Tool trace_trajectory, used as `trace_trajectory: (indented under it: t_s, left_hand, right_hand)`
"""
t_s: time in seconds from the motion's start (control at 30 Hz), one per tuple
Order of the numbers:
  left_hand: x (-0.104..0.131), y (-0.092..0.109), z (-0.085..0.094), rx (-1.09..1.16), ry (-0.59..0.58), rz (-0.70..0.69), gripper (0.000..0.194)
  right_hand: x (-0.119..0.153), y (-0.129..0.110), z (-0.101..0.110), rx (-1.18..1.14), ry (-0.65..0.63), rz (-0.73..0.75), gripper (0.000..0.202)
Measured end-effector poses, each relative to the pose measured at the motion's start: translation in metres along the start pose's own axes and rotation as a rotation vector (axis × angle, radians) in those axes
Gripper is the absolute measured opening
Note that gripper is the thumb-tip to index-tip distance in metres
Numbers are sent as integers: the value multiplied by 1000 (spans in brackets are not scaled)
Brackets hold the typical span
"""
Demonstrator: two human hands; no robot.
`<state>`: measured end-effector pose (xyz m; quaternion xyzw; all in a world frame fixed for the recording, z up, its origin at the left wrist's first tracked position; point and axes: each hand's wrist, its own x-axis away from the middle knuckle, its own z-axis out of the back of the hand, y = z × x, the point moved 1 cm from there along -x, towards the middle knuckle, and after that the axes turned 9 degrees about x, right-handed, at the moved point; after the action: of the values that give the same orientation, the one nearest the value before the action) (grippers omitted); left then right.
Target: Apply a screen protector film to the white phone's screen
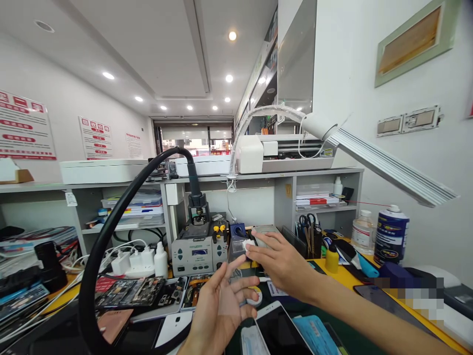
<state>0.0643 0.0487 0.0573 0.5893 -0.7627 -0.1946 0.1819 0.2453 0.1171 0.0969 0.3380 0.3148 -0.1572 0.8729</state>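
Note:
My left hand (225,305) is held palm up over the bench with its fingers apart, the index finger stretched toward my right hand. My right hand (284,264) pinches a small white wad (248,243), tissue-like, between thumb and fingers, close to the left index fingertip; whether they touch I cannot tell. Below the hands lies a white-framed phone (284,329) with a dark screen, beside a blue packet (316,335). A small round roll (255,296) sits partly hidden behind my left fingers.
A hot air station (197,254) stands behind, its thick black hose (92,241) arching across the left. Opened phones (129,292) lie at left. At right are a yellow bottle (331,260), a clear bottle (364,231) and a blue can (391,235). A lamp (388,165) hangs above.

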Motion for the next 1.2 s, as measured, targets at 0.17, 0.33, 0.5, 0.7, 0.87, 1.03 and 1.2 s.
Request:
trace_trajectory:
  t_s: [0.17,0.33,0.5,0.7,0.87,1.03,1.2]
  left_hand:
    - [-2,0,0,67,9,-23,52]
    - [-1,0,3,106,53,-21,48]
    - [-2,-5,4,98,8,11,40]
    - [-1,-8,-1,-22,-15,31,51]
    - [-3,-4,-2,21,-10,1,44]
    - [-2,-1,2,92,82,-39,38]
    - [-2,-3,2,99,55,-34,40]
  right_hand:
    - [7,-43,6,-143,-2,62,33]
    - [7,-71,16,-171,7,164,20]
    - [1,-49,6,-130,19,155,24]
    - [-16,-1,-15,-62,12,-33,34]
    - [-17,-17,-12,-92,-1,-12,28]
    - [-5,-66,3,-236,5,97,21]
    - [-3,-63,4,-229,6,155,21]
